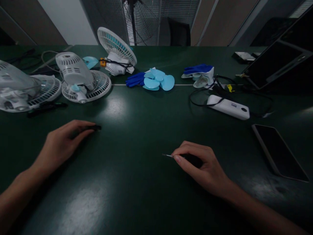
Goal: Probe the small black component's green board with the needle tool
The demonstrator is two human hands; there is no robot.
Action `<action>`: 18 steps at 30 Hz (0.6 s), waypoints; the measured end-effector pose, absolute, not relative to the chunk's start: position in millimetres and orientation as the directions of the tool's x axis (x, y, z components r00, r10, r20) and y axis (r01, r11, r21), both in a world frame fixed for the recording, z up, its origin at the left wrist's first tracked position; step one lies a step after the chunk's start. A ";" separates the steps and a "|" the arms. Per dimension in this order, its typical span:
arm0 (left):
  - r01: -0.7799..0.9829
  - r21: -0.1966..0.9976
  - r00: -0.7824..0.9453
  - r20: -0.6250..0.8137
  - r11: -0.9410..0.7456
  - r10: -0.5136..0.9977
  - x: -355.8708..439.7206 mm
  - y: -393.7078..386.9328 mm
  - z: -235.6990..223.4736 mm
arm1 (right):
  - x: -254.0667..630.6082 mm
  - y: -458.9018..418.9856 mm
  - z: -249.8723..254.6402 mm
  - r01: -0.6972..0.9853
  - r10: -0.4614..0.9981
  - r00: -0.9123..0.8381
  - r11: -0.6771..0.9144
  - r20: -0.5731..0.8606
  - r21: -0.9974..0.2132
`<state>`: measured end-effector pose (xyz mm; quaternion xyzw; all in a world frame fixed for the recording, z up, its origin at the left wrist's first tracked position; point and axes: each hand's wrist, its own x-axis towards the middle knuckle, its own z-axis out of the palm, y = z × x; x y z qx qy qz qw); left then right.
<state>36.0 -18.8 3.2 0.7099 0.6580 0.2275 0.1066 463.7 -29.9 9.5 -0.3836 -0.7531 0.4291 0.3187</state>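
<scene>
My left hand (pixel 64 141) rests on the dark green table (pixel 137 182) with its fingers curled round a small black object (pixel 94 127) whose tip pokes out past the fingertips. My right hand (pixel 199 164) lies lower right, fingers closed on a dark-handled tool (pixel 168 155); its thin metal tip points left, so it may be a screwdriver. Both hands sit near the table's front, well short of the fan parts.
Taken-apart white desk fans (pixel 80 81) lie at the far left, another fan (pixel 116 52) behind them. Light blue fan blades (pixel 157 80), blue gloves (pixel 199 70), a white power bank (pixel 228 107) with black cable, a phone (pixel 278 151) and a dark screen (pixel 274 63) stand further right.
</scene>
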 end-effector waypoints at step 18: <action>0.605 0.709 -0.468 -0.052 0.363 0.882 7.9 -18.5 20.0 | 464.7 -30.0 7.2 0.331 0.849 -0.513 0.335 0.129 -0.882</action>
